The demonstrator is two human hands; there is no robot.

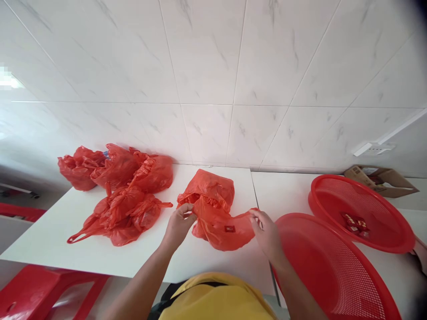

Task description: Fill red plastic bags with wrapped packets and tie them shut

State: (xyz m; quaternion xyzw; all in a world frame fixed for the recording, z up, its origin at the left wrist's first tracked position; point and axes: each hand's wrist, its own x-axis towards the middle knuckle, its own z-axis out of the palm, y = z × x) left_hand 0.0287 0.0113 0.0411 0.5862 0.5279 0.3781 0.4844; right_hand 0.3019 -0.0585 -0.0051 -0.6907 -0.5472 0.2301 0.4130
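Note:
A red plastic bag [230, 232] is stretched between my two hands above the white table. My left hand [180, 222] pinches its left edge between thumb and fingers. At the other side my right hand [264, 229] grips the bag's right edge. A small dark red label shows on the bag's front. Behind it a fuller red bag [213, 186] stands on the table; where one bag ends and the other begins is hard to tell. Its contents are hidden.
Several filled red bags [133, 173] are grouped at the table's left. To the right stand a large red basket [310, 262] and another red basket [360, 195] holding small packets [356, 224]. A cardboard box [383, 178] is behind. A red stool [50, 289] sits lower left.

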